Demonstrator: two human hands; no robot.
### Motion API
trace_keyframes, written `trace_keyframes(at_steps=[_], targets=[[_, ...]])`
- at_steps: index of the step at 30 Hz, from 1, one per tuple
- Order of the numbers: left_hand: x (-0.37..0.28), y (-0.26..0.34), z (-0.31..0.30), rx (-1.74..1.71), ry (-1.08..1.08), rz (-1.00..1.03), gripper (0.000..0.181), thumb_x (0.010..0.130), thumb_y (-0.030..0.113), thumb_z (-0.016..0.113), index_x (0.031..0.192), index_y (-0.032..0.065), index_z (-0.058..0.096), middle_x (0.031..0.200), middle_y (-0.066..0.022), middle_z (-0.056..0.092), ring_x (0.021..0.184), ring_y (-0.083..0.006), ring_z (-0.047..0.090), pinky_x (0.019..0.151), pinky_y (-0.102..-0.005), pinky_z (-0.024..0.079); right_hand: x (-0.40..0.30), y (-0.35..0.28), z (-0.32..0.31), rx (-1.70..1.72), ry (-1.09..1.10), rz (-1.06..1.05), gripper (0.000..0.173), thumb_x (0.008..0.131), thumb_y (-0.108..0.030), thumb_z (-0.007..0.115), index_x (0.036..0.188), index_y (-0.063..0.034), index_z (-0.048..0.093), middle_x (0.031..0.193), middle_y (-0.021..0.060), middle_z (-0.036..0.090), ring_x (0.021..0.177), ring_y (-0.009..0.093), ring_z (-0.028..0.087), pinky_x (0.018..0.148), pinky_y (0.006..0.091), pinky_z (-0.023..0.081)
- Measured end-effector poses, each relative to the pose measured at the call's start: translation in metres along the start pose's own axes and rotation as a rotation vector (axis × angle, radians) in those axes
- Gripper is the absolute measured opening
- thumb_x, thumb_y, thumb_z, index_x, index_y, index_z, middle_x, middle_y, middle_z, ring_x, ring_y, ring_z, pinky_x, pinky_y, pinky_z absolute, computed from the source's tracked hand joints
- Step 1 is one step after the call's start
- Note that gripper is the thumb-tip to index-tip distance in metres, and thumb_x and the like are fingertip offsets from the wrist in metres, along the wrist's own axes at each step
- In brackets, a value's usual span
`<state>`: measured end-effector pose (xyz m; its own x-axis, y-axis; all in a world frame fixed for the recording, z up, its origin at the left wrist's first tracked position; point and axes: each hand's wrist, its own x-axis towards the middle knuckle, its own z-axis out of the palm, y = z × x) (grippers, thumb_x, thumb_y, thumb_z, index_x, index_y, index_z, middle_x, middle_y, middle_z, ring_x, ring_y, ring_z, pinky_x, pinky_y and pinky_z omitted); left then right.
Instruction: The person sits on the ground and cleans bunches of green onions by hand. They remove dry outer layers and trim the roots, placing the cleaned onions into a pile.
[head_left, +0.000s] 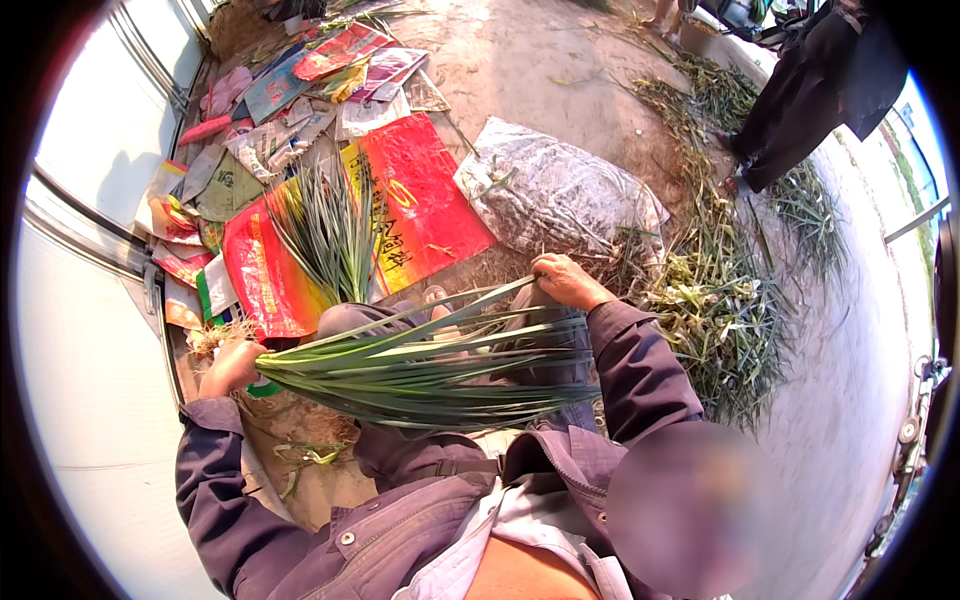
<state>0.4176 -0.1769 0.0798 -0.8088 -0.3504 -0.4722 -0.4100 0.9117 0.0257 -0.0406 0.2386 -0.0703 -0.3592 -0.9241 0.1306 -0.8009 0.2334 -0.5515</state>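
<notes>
My left hand (231, 367) is closed around the root end of a bunch of long green allium plants (420, 375), with pale stringy roots (221, 337) sticking out past it. The leaves fan out to the right across my lap. At the upper right of the fan, my right hand (564, 280) pinches the tip of a leaf, which is drawn apart from the others. Beyond my knees, a second bunch of the same greens (334, 240) lies on red and yellow printed sacks (427, 195).
Crumpled printed sacks (277, 86) cover the ground ahead, beside a white panel wall (97, 330). A dirty whitish sack (562, 184) lies ahead of my right hand. Leaf trimmings (720, 315) are heaped at right. A person in dark trousers (799, 97) stands beyond.
</notes>
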Motion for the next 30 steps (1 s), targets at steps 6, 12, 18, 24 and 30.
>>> trace_keyframes(at_steps=[6,12,18,24,30], targets=[[-0.009,-0.003,0.01,-0.064,0.003,-0.016,0.031,0.06,0.013,0.072,0.091,0.0123,0.071,0.081,-0.0167,0.067,0.086,-0.0353,0.064,0.077,-0.044,0.05,-0.01,-0.032,-0.042,0.047,0.065,0.011,0.017,0.088,-0.013,0.054,0.102,-0.0037,0.058,0.097,0.0156,0.061,0.092,0.036,0.06,0.078,0.0415,0.048],[-0.006,-0.023,0.026,-0.072,-0.009,0.003,0.028,0.06,0.011,0.07,0.088,0.0111,0.07,0.079,-0.0177,0.066,0.084,-0.0372,0.064,0.075,-0.0445,0.05,-0.068,-0.027,-0.09,-0.11,0.086,0.076,0.022,0.085,-0.004,0.054,0.107,-0.0053,0.06,0.092,0.0144,0.058,0.085,0.034,0.06,0.074,0.0385,0.049],[0.001,-0.015,0.017,-0.125,-0.031,-0.018,0.028,0.059,0.01,0.069,0.087,0.0111,0.07,0.08,-0.0176,0.066,0.083,-0.0366,0.064,0.075,-0.0435,0.05,-0.168,0.037,-0.118,-0.146,0.161,0.302,0.022,0.084,0.002,0.054,0.105,-0.002,0.06,0.09,0.0179,0.059,0.086,0.036,0.059,0.076,0.0394,0.047],[0.002,-0.009,0.009,-0.132,-0.037,0.017,0.03,0.06,0.011,0.069,0.09,0.012,0.07,0.081,-0.0171,0.066,0.083,-0.0361,0.064,0.075,-0.0429,0.051,-0.21,0.034,-0.126,-0.106,0.198,0.426,0.02,0.086,-0.004,0.051,0.102,0.0003,0.061,0.095,0.019,0.062,0.089,0.035,0.06,0.08,0.0366,0.047],[0.001,-0.003,0.003,-0.095,-0.064,0.004,0.031,0.06,0.011,0.07,0.09,0.0111,0.07,0.081,-0.0171,0.066,0.083,-0.0356,0.064,0.075,-0.0428,0.051,-0.254,0.064,-0.123,-0.061,0.257,0.578,0.021,0.082,-0.008,0.048,0.095,-0.0001,0.063,0.081,0.0179,0.062,0.08,0.032,0.061,0.075,0.0362,0.048]])
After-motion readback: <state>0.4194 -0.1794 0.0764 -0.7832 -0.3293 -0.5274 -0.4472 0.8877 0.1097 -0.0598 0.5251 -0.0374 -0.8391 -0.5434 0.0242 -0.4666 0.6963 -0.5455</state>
